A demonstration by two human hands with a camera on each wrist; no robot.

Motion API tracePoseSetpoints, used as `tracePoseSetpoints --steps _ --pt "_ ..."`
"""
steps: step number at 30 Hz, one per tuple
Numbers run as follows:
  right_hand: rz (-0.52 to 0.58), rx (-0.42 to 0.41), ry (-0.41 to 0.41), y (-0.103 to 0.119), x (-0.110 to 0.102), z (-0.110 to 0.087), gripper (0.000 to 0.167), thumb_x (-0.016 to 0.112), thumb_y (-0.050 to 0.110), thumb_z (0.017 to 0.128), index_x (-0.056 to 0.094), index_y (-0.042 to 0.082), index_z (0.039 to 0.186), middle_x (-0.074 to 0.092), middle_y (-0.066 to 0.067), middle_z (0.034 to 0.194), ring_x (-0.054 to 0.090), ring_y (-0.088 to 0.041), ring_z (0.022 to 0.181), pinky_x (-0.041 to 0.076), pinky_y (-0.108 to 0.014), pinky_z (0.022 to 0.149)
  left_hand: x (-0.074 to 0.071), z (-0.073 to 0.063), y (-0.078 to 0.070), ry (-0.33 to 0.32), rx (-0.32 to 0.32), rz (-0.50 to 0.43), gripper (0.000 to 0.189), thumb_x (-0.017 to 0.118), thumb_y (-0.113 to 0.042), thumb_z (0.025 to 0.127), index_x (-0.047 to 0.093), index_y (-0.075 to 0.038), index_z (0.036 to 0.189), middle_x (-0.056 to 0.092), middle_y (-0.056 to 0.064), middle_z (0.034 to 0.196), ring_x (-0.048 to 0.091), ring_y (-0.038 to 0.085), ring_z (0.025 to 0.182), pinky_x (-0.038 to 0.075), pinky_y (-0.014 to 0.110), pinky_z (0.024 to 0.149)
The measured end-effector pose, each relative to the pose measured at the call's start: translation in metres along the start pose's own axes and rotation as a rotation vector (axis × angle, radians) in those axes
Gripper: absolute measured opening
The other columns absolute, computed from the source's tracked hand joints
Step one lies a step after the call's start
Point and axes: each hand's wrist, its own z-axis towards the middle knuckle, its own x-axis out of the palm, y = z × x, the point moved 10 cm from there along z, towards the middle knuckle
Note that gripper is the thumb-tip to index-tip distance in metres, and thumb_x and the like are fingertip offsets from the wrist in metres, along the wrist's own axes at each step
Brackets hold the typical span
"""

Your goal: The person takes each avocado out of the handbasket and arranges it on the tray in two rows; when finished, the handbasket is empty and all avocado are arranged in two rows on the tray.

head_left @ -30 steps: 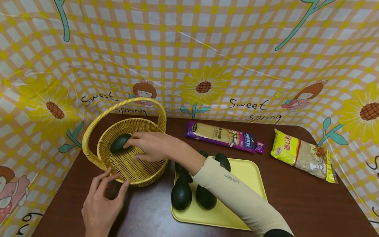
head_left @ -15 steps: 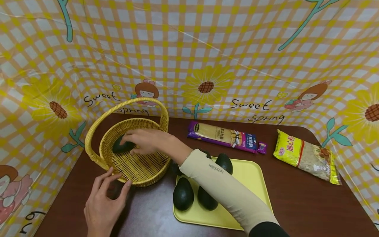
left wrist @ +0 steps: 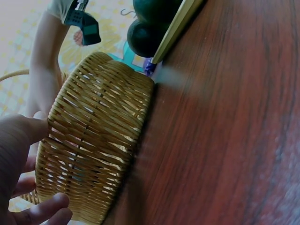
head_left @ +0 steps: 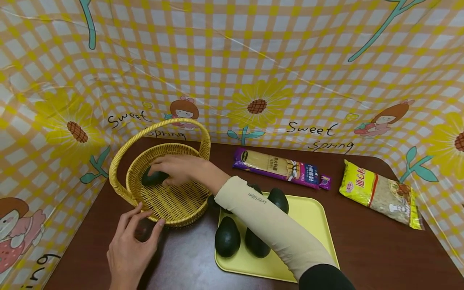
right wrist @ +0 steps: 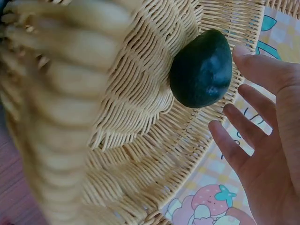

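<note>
A dark green avocado (head_left: 154, 178) lies inside the yellow wicker basket (head_left: 177, 221), by its far left wall. My right hand (head_left: 181, 168) reaches over the basket, its fingers overlapping the avocado in the head view. The right wrist view shows this hand (right wrist: 267, 126) with spread, slightly bent fingers, apart from the avocado (right wrist: 201, 70). At the basket's near rim, my left hand (head_left: 132, 241) grips with thumb and fingertips. In the left wrist view the left thumb (left wrist: 33, 126) is on the rim, other fingertips against the woven side.
Several avocados (head_left: 227, 237) are on and beside a yellow tray (head_left: 311, 213), right of the basket, partly under my right forearm. Behind lie a purple pasta packet (head_left: 275, 167) and a yellow noodle bag (head_left: 380, 195). The basket's tall handle (head_left: 121, 159) arches over it. Patterned cloth surrounds the table.
My right hand has moved a little left and farther over the avocado, which stays in its spot in the basket. The left hand keeps its place at the rim. The head view has shifted slightly.
</note>
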Motion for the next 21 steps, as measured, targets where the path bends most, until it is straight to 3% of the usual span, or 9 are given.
tracePoseSetpoints --steps 7,16,19,21 --pt "-0.016 0.016 0.051 0.001 0.001 0.008 0.054 0.064 0.026 0.111 0.049 0.032 0.163 0.028 0.002 0.178 0.026 -0.021 0.164 0.034 -0.039 0.127 0.001 0.000 -0.002 0.002 0.010 0.005 0.036 0.094 -0.035 0.086 0.082 -0.016 0.114 0.069 0.000 0.141 0.065 0.017 0.063 0.042 0.025 0.046" --pt "-0.064 0.033 0.141 -0.001 0.009 0.018 0.059 0.063 0.022 0.111 0.045 0.038 0.165 0.025 0.002 0.178 0.024 -0.022 0.164 0.035 -0.038 0.126 0.000 0.001 -0.001 -0.001 0.013 0.003 0.036 0.094 -0.036 0.086 0.082 -0.016 0.113 0.069 0.000 0.141 0.063 0.014 0.061 0.043 0.025 0.047" --pt "-0.072 0.053 0.142 -0.003 0.009 0.018 0.061 0.064 0.022 0.111 0.044 0.039 0.165 0.025 -0.001 0.176 0.035 -0.021 0.157 0.046 -0.031 0.111 0.000 0.001 -0.001 0.001 0.010 0.004 0.036 0.094 -0.036 0.086 0.082 -0.015 0.113 0.069 0.000 0.141 0.065 0.015 0.063 0.044 0.025 0.047" --pt "-0.068 0.075 0.147 -0.005 0.009 0.018 0.063 0.066 0.022 0.110 0.042 0.039 0.166 0.024 -0.003 0.175 0.053 -0.019 0.140 0.051 -0.026 0.092 0.000 0.001 -0.001 0.001 0.007 0.005 0.036 0.094 -0.036 0.086 0.082 -0.015 0.113 0.069 0.000 0.141 0.066 0.015 0.064 0.044 0.025 0.048"
